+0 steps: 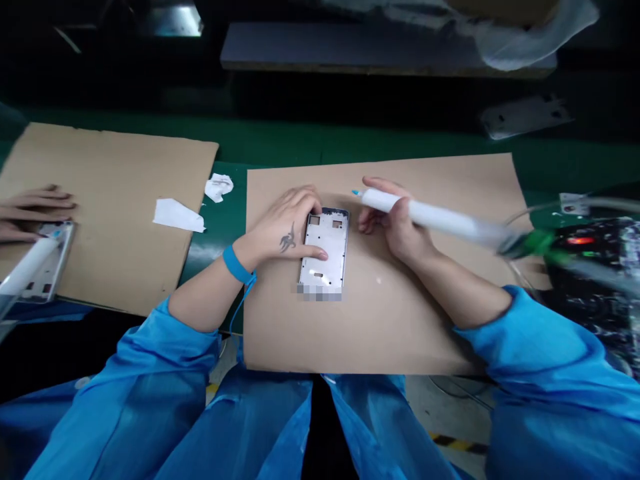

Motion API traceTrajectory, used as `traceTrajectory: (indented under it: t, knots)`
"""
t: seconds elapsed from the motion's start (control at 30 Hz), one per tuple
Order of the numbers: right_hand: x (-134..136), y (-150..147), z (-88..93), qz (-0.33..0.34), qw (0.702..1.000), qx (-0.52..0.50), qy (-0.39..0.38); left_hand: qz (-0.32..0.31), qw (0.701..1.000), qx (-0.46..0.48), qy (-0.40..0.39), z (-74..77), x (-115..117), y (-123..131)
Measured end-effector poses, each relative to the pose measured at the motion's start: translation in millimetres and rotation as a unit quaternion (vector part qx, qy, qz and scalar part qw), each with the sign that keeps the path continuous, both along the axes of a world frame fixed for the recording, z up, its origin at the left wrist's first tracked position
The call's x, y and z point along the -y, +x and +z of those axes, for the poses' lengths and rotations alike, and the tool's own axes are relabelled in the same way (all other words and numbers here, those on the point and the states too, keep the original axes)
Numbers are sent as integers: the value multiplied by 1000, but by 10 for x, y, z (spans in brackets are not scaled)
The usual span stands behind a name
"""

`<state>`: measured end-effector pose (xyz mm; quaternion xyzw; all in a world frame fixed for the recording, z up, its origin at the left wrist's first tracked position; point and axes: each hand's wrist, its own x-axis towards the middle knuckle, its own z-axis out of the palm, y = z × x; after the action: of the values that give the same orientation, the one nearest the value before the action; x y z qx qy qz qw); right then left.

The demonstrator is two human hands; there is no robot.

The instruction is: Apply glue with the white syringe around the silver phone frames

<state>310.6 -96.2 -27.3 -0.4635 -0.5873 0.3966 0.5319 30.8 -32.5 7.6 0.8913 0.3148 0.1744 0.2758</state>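
Looking down through the head camera, I see my left grip (pixel 287 225) clamped on one phone frame (pixel 326 257). Its fingers curl over the frame's far left corner and the thumb lies across the pale face. The frame lies flat, long side running away from me, near the middle of the right cardboard sheet (pixel 400 327). A blue wrist strap (pixel 235 263) circles that wrist.

My right grip (pixel 395 227) is clenched around a white dispensing pen (pixel 435 215), just right of the frame. The pen's blue tip (pixel 356 193) points left, above the frame's far right corner and not touching it. The pen's rear end meets a green fitting (pixel 535 241) towards the counter's right edge.

There are two cardboard sheets on the green counter (pixel 350 143). The left cardboard sheet (pixel 110 173) carries one scrap of white paper (pixel 177 215). A second, crumpled scrap (pixel 219 187) lies on the bare strip between the sheets.

At the left edge a co-worker's hand (pixel 30 210) rests on a second frame (pixel 53 267), with a second white pen (pixel 25 267) across it.
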Motion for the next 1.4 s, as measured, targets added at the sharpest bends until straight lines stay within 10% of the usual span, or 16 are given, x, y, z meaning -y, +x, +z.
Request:
traceTrajectory:
  t: [0.4,0.93,1.4]
  knots:
    - [202,-167,290,28,990,131,-37,-19,999,-12,-42,103,50,53]
    - [206,-196,334,36,982,180,-50,60,992,41,-105,-3,18,111]
    - [210,-182,302,41,981,187,-42,20,987,24,-156,189,35,158]
